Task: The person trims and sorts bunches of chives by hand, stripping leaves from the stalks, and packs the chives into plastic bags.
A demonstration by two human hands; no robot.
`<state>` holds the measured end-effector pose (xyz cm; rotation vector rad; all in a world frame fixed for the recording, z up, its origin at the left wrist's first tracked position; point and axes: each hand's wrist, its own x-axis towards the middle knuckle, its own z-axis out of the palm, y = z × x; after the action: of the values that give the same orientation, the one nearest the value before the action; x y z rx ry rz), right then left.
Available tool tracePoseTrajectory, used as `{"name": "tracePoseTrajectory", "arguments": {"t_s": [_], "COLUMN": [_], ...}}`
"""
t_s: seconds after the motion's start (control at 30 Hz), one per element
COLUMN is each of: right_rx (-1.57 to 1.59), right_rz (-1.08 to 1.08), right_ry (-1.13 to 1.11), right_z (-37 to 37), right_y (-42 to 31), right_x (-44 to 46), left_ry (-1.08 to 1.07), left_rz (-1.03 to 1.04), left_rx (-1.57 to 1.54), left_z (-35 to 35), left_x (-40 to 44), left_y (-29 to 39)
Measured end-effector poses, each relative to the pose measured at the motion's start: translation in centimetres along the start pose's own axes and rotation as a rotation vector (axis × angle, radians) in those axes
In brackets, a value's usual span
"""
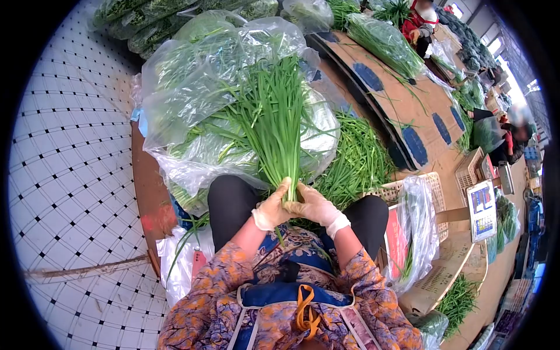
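A bunch of long green garlic chives stands out in front of me, its pale stem ends toward my lap and its leaves fanning away. My left hand, in a pale glove, is closed round the stem ends from the left. From the other side my right hand, gloved the same way, grips the same stems, the two hands touching. Behind the bunch lies a large clear plastic bag with more greens inside. Loose chives are heaped to the right, beyond my right knee.
Cardboard sheets with blue patches lie ahead to the right. A plastic crate, a bag and a scale display stand at my right. White tiled wall is at left. Other people work farther off.
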<state>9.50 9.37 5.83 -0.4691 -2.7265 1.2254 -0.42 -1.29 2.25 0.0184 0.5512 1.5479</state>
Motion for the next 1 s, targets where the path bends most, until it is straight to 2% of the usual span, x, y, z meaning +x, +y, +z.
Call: {"name": "tracePoseTrajectory", "arguments": {"t_s": [0.03, 0.1, 0.13, 0.2, 0.23, 0.27, 0.3, 0.33, 0.37, 0.4, 0.47, 0.53, 0.6, 0.67, 0.7, 0.77, 0.8, 0.87, 0.9, 0.93, 1.0], "right_rx": [0.001, -0.014, 0.311, -0.054, 0.381, 0.384, 0.131, -0.122, -0.234, -0.232, -0.213, -0.161, -0.024, -0.066, -0.043, 0.005, 0.005, 0.501, 0.792, 0.966, 1.016], "right_rz": [0.006, 0.146, 0.262, 0.301, 0.317, 0.320, 0.324, 0.326, 0.344, 0.344, 0.356, 0.298, 0.148, -0.148, -0.249, -0.437, -0.433, -0.069, -0.013, -0.030, 0.210], "right_ry": [0.002, -0.070, 0.008, 0.096, 0.185, 0.188, 0.170, 0.150, 0.160, 0.163, 0.104, 0.162, 0.231, 0.340, 0.316, 0.261, 0.265, 0.215, 0.313, 0.467, 0.602], "right_z": [-0.5, -2.5, -3.0, -4.2, -3.4, -2.9, -2.4, -2.0, -1.3, -0.7, 0.3, 0.1, -0.9, -0.2, 0.3, 0.0, -0.1, -0.8, -1.7, -2.5, -3.3], "right_y": [-0.2, -1.8, -2.3, -2.9, -2.6, -2.7, -2.9, -3.2, -3.1, -2.5, -1.2, -1.8, -3.8, -4.5, -4.6, -5.7, -5.6, -5.4, -5.5, -5.6, -2.6], "right_x": [-0.3, -1.3, -1.7, -1.9, -1.7, -1.2, -0.4, 0.5, 1.4, 2.2, 3.4, 2.6, 1.0, -0.4, -1.0, -1.9, -2.5, -3.7, -3.8, -3.6, -2.7], "left_ry": [-0.029, -0.093, -0.156, -0.077, -0.070, -0.064, -0.177, -0.178, -0.055, 0.069, 0.020, -0.132, -0.130, -0.194, -0.219, -0.145, -0.069, 0.086, -0.028, 0.050, 0.162], "left_rz": [0.006, -0.010, -0.016, -0.002, 0.047, 0.098, 0.113, 0.110, 0.105, 0.099, 0.100, 0.169, 0.165, 0.203, 0.102, 0.090, 0.082, 0.069, 0.127, 0.196, 0.221], "left_rx": [-0.137, -0.137, -0.137, -0.132, -0.089, -0.044, 0.024, 0.028, 0.051, 0.074, 0.054, -0.165, -0.233, -0.190, -0.152, -0.125, -0.099, -0.049, 0.004, -0.024, -0.138], "left_z": [-1.0, -2.2, -2.6, -1.2, -0.4, -0.1, -1.3, -2.4, -2.5, -2.7, -3.3, -0.2, -0.6, -3.6, -4.1, -4.2, -3.8, -2.6, 0.1, -2.6, -0.9], "left_x": [0.8, 1.2, 1.3, 0.5, 0.1, -0.2, 0.4, 0.7, 0.7, 0.7, 0.3, -1.5, -1.3, -0.1, 1.0, 1.2, 1.0, 0.3, -0.8, 0.1, -0.6], "left_y": [-0.5, -1.1, -1.4, -1.3, -1.2, -1.2, -1.5, -2.1, -2.4, -2.7, -2.5, -1.1, -1.2, -2.5, -2.3, -2.3, -2.2, -1.8, -0.7, -1.7, -1.4]}}
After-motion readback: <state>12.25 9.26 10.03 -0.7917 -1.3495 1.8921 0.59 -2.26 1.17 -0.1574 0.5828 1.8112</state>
